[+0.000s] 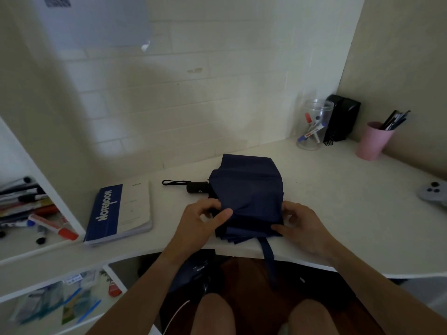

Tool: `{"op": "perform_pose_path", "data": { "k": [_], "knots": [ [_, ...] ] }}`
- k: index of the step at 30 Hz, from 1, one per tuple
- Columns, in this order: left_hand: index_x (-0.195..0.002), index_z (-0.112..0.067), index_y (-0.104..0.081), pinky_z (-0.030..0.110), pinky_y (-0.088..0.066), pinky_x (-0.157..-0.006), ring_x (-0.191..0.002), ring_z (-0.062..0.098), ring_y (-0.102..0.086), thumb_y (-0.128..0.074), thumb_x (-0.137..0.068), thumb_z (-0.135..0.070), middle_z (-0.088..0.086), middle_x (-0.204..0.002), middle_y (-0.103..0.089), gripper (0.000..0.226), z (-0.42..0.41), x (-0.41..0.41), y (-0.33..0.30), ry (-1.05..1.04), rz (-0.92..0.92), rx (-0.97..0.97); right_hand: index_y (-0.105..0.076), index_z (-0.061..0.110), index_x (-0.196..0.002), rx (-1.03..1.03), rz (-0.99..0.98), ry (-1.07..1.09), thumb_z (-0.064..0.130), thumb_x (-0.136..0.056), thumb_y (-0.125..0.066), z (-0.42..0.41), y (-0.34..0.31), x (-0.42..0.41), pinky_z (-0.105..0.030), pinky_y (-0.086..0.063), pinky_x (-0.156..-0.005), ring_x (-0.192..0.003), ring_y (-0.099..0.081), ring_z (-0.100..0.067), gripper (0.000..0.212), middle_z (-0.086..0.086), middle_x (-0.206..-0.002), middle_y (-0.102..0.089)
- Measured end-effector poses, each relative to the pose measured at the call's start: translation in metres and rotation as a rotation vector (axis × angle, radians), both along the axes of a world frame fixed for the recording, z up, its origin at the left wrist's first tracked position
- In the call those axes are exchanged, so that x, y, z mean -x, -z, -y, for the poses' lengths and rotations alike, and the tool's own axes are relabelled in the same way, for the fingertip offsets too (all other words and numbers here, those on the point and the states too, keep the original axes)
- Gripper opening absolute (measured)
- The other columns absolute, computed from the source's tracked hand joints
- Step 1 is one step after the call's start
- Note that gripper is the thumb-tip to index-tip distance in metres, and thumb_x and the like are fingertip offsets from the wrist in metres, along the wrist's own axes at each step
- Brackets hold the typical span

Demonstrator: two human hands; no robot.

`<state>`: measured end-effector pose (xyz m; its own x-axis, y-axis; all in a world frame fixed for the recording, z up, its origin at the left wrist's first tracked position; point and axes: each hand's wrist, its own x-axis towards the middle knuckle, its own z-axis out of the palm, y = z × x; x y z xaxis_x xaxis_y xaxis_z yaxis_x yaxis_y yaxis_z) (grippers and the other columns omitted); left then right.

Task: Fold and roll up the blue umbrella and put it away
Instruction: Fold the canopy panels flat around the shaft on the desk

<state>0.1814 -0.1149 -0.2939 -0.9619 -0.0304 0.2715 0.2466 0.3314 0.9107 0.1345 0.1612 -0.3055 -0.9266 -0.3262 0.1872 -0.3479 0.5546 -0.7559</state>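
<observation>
Blue umbrella [246, 189] pinched by left hand [200, 223] and right hand [302, 226].

White bench [338, 201]. Blue-and-white notebook [121, 211] lies flat toward its left end. Far right corner: clear jar [314, 124] of markers, black box [342, 120] just beside it against the wall, pink cup [373, 141] of dark pens nearer the right edge. Grey controller [434, 192] at right edge, partly cut off. Left shelf [29, 247] holds markers and stacked papers.
</observation>
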Motion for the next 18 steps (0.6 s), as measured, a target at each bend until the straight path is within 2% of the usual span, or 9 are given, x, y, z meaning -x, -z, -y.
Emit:
{"op": "perform_pose_path", "data": {
  "k": [2,4,6,8,9,11,13,16,18],
  "knots": [
    [-0.105,-0.002,-0.067,0.027,-0.051,-0.09,-0.094,0.017,-0.066,-0.064,-0.096,-0.031,0.02,-0.104,-0.07,0.03,0.0,-0.002,0.0,0.132,0.11,-0.08,-0.069,0.029,-0.095,-0.009,0.016,0.008,0.015,-0.079,-0.08,-0.001,0.0,0.001,-0.027,-0.048,-0.077,-0.084,-0.063,-0.001,0.024,0.016,-0.092,-0.072],
    [-0.115,-0.005,-0.065,0.029,-0.053,-0.094,-0.101,0.019,-0.069,-0.058,-0.099,-0.036,0.014,-0.111,-0.073,0.035,0.003,-0.002,0.003,0.175,0.19,-0.1,-0.066,0.03,-0.091,0.03,0.081,-0.003,0.014,-0.079,-0.081,-0.003,-0.006,0.0,-0.024,-0.047,-0.076,-0.079,-0.063,0.003,0.026,0.022,-0.091,-0.071],
    [-0.111,-0.01,-0.068,0.03,-0.054,-0.089,-0.094,0.018,-0.07,-0.06,-0.097,-0.043,0.012,-0.105,-0.075,0.037,0.003,0.001,0.008,0.155,0.197,-0.065,-0.063,0.024,-0.095,0.181,0.212,-0.051,0.017,-0.081,-0.082,-0.003,-0.016,-0.003,-0.025,-0.05,-0.078,-0.084,-0.068,0.0,0.025,0.013,-0.099,-0.075],
    [-0.099,0.001,-0.065,0.036,-0.048,-0.081,-0.082,0.02,-0.061,-0.061,-0.093,-0.057,0.022,-0.091,-0.07,0.059,0.005,0.003,0.011,0.14,0.19,-0.028,-0.064,0.018,-0.104,0.317,0.321,-0.071,0.024,-0.088,-0.075,-0.002,-0.024,-0.006,-0.022,-0.052,-0.085,-0.096,-0.072,-0.009,0.02,0.002,-0.104,-0.077],
    [-0.097,0.007,-0.062,0.037,-0.046,-0.08,-0.08,0.02,-0.057,-0.06,-0.091,-0.061,0.022,-0.087,-0.067,0.068,0.006,0.004,0.013,0.141,0.184,-0.019,-0.067,0.016,-0.103,0.343,0.327,-0.052,0.026,-0.092,-0.07,-0.002,-0.026,-0.006,-0.021,-0.051,-0.087,-0.098,-0.071,-0.01,0.016,0.002,-0.103,-0.077],
    [-0.102,0.011,-0.061,0.044,-0.052,-0.086,-0.086,0.02,-0.059,-0.06,-0.09,-0.062,0.028,-0.097,-0.068,0.073,0.007,0.005,0.013,0.142,0.186,-0.012,-0.075,0.015,-0.09,0.387,0.308,0.029,0.026,-0.094,-0.067,-0.002,-0.027,-0.005,-0.024,-0.048,-0.088,-0.094,-0.068,-0.013,0.013,0.004,-0.094,-0.076],
    [-0.107,0.01,-0.063,0.052,-0.051,-0.097,-0.093,0.024,-0.064,-0.06,-0.093,-0.055,0.032,-0.109,-0.066,0.067,0.006,0.004,0.009,0.135,0.203,-0.001,-0.079,0.016,-0.081,0.45,0.313,0.141,0.021,-0.091,-0.07,-0.003,-0.028,-0.006,-0.026,-0.044,-0.08,-0.085,-0.062,-0.014,0.014,0.004,-0.09,-0.076],
    [-0.107,0.008,-0.068,0.042,-0.052,-0.098,-0.103,0.031,-0.07,-0.058,-0.101,-0.033,0.023,-0.109,-0.072,0.043,0.005,0.005,0.01,0.115,0.217,-0.021,-0.078,0.009,-0.093,0.539,0.357,0.247,0.03,-0.09,-0.069,-0.001,-0.035,-0.01,-0.029,-0.042,-0.071,-0.077,-0.052,-0.017,0.023,-0.001,-0.094,-0.079],
    [-0.1,0.008,-0.07,0.03,-0.054,-0.089,-0.093,0.021,-0.071,-0.057,-0.102,-0.034,0.014,-0.1,-0.076,0.044,0.002,0.007,0.011,0.115,0.217,-0.04,-0.074,0.013,-0.102,0.546,0.381,0.285,0.042,-0.086,-0.074,0.006,-0.037,-0.012,-0.028,-0.043,-0.066,-0.068,-0.054,-0.015,0.033,-0.002,-0.089,-0.08]
  ]
}}
